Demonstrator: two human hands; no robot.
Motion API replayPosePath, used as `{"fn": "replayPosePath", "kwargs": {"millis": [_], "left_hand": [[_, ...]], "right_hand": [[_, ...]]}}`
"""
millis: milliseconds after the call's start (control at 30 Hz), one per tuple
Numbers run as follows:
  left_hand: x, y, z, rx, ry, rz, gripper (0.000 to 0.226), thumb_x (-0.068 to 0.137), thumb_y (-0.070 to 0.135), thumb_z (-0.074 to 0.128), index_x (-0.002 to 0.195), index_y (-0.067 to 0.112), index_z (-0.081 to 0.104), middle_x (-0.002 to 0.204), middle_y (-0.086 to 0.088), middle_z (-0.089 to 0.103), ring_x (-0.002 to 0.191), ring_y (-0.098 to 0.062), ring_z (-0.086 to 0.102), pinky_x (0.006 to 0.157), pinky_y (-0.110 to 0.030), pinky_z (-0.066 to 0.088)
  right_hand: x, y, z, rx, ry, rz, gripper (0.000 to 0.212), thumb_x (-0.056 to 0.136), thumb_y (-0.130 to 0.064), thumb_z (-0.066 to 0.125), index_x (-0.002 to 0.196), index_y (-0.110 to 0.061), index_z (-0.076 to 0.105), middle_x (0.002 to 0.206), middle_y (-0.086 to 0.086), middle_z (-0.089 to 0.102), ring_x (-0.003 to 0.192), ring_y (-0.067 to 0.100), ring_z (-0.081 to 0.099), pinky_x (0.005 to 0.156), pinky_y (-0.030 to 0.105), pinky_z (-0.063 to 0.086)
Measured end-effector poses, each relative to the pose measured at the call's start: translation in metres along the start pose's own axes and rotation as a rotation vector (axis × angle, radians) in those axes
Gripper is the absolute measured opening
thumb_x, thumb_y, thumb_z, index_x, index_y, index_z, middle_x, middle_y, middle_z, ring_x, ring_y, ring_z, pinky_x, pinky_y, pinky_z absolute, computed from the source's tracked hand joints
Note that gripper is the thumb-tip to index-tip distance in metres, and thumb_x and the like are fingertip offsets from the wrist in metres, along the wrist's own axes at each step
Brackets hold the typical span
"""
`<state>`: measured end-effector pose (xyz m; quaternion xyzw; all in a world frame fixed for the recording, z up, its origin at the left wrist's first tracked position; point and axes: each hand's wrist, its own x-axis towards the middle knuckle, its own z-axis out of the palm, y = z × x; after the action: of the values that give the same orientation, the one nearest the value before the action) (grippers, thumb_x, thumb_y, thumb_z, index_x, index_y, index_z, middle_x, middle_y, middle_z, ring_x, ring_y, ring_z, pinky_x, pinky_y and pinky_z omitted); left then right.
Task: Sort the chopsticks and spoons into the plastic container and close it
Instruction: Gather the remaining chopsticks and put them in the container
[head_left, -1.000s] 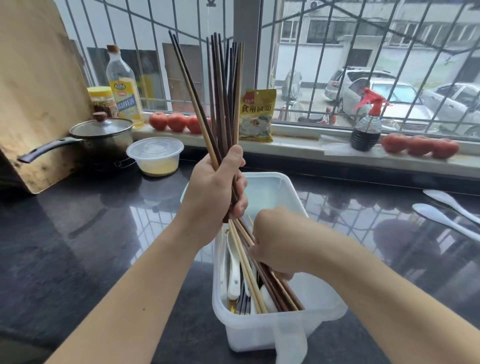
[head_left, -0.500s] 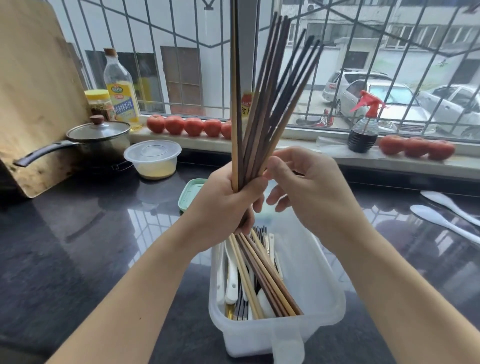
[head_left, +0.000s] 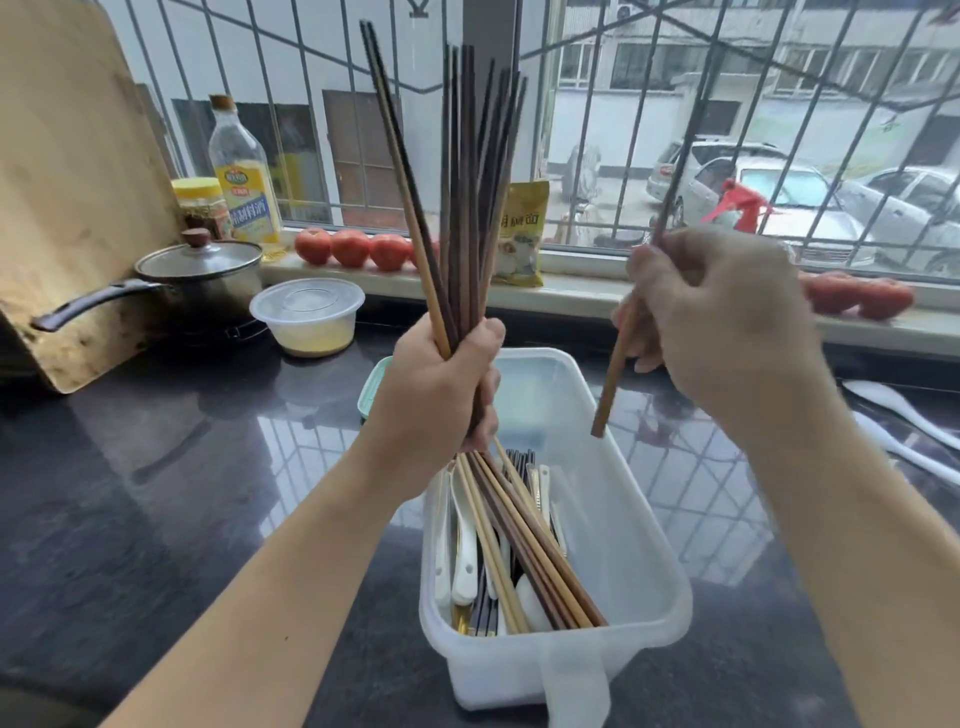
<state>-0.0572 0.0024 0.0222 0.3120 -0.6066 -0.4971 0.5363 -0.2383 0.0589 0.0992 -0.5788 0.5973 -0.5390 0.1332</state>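
Observation:
My left hand grips an upright bundle of dark wooden chopsticks above the white plastic container. My right hand pinches a single brown chopstick, held apart to the right over the container's far right rim. Inside the container lie several chopsticks and white spoons along its left side. A green lid peeks out behind my left hand. Two white spoons lie on the counter at the right.
A lidded pot and a round plastic tub stand at the back left by a wooden cutting board. The sill holds an oil bottle, tomatoes, a yellow packet and a spray bottle.
My right hand has drawn one chopstick out of the bundle and moved right with it. The bundle in my left hand has tilted back toward upright.

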Motion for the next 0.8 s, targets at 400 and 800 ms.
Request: {"fn": "replayPosePath", "kwargs": {"millis": [400, 800], "left_hand": [[0.002, 0.004, -0.003, -0.161, -0.008, -0.041, 0.031, 0.108, 0.036, 0.045, 0.101, 0.007, 0.052, 0.06, -0.008, 0.048, 0.036, -0.02, 0.039, 0.037, -0.022, 0.033], [-0.004, 0.007, 0.001, 0.069, -0.218, 0.024, 0.023, 0.104, 0.019, 0.056, 0.089, 0.003, 0.052, 0.062, -0.012, 0.043, 0.04, -0.02, 0.038, 0.038, -0.025, 0.034]], "right_hand": [[-0.035, 0.014, 0.068, -0.954, -0.833, 0.065, 0.026, 0.098, -0.024, 0.062, 0.075, -0.016, 0.054, 0.071, 0.004, 0.063, 0.063, 0.018, 0.066, 0.065, 0.034, 0.062], [-0.02, 0.015, 0.04, 0.157, -0.242, 0.004, 0.009, 0.101, -0.023, 0.059, 0.098, -0.023, 0.067, 0.082, -0.001, 0.072, 0.065, 0.013, 0.071, 0.056, 0.029, 0.058]]}}
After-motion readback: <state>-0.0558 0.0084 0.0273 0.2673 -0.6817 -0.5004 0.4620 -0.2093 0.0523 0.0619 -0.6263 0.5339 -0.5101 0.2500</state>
